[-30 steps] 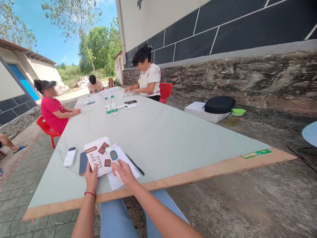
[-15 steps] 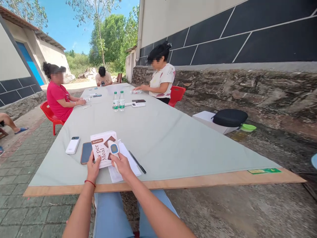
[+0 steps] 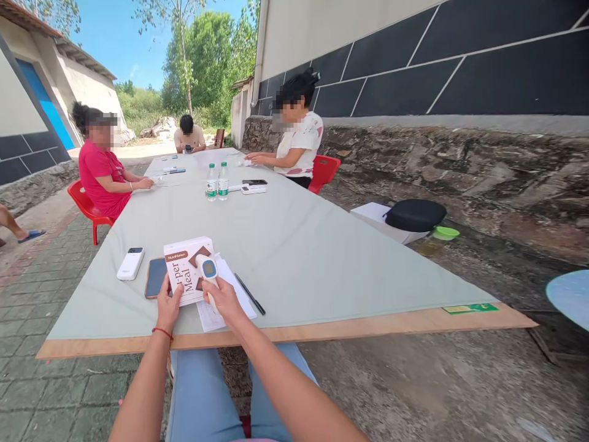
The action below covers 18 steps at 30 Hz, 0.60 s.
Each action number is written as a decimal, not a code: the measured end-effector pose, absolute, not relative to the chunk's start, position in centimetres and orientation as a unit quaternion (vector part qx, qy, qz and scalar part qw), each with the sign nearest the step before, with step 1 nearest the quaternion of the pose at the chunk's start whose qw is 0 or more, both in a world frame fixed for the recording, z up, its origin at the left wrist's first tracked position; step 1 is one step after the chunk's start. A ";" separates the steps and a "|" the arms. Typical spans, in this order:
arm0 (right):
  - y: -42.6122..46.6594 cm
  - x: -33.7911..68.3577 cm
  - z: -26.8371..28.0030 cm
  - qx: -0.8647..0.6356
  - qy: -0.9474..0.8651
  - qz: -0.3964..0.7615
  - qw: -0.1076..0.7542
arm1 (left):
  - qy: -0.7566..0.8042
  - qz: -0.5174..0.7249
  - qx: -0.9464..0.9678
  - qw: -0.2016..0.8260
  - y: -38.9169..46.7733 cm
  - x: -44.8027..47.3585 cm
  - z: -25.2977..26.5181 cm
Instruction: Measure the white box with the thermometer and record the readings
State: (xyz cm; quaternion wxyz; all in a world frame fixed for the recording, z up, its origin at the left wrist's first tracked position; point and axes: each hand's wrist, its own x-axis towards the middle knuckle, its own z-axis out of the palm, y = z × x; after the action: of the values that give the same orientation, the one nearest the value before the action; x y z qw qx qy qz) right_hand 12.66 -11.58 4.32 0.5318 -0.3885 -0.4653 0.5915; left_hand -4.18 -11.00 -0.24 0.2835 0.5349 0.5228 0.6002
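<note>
My left hand (image 3: 168, 305) grips the lower left edge of a white and brown box (image 3: 179, 255) printed "Meal", its thumb on the front face. In front of the box's right side, my right hand (image 3: 223, 299) is wrapped round the handle of a white infrared thermometer (image 3: 208, 268) with a blue-rimmed screen. Behind the box, a dark phone (image 3: 155, 277) lies on the table, partly covered. Below and right of the box are white sheets of paper (image 3: 229, 290), and a black pen (image 3: 250, 293) rests along their right side.
A white power bank (image 3: 130, 264) lies at the left of the long cloth-covered table (image 3: 322, 270). Farther off stand two water bottles (image 3: 217, 182) beside a white device (image 3: 253, 190) and a dark phone (image 3: 254, 182). Several people sit around the table. A black case (image 3: 415, 215) is at the right.
The whole view has shifted slightly, moving the table and people a little left and up. Both hands keep their hold on the box and the thermometer.
</note>
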 end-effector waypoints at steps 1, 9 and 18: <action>-11.7 12.8 4.5 -0.380 -0.468 0.594 0.533 | 0.524 0.600 0.535 0.281 -11.0 -4.2 -0.2; -13.8 15.6 6.9 -0.370 -0.509 0.564 0.534 | 0.548 0.600 0.509 0.285 -11.0 -4.2 0.0; -16.8 22.1 11.4 -0.379 -0.504 0.527 0.570 | 0.529 0.590 0.520 0.318 -11.2 -4.7 0.9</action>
State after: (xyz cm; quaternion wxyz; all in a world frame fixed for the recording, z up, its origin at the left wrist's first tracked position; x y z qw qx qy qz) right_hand 22.14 -16.76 11.40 0.5703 -0.3788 -0.5040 0.5266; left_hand -4.72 -11.16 0.90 0.3179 0.5197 0.5293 0.5905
